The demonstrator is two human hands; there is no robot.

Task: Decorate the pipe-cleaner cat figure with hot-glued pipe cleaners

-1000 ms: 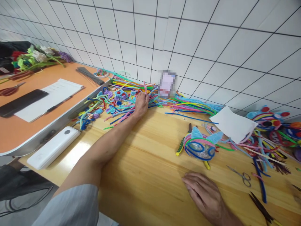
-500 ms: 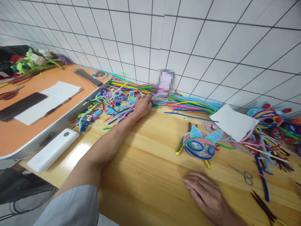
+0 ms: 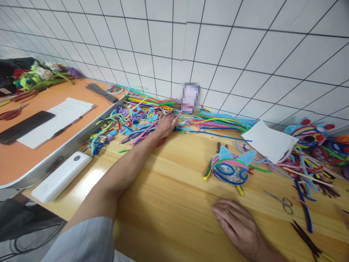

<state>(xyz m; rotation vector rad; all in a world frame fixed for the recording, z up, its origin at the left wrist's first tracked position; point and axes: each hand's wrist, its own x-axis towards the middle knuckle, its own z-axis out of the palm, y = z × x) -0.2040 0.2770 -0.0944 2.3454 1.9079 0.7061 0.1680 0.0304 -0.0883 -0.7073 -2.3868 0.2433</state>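
Note:
My left hand (image 3: 165, 125) reaches across to a heap of coloured pipe cleaners (image 3: 133, 133) at the back of the wooden table. Its fingers curl down into the heap, and a pink pipe cleaner (image 3: 178, 117) sticks out by the thumb; the fingertips are partly hidden. My right hand (image 3: 237, 225) lies on the bare wood at the front, its fingers stretched out and holding nothing. Beyond it sits a fish-like pipe-cleaner figure (image 3: 230, 169) with light blue ears, a clear body and blue loops. Green-and-yellow-handled pliers (image 3: 208, 170) lie partly under that figure.
A phone (image 3: 190, 97) leans against the tiled wall. To the right are white paper (image 3: 269, 141), small scissors (image 3: 285, 204), dark-bladed scissors (image 3: 307, 238) and another pipe-cleaner figure (image 3: 308, 133). A white device (image 3: 62, 176) stands at the left, near an orange table (image 3: 89, 111).
My left hand has shifted slightly among the pipe cleaners, its fingers bending further into the heap. The right hand stays in place. The camera view has tilted a little.

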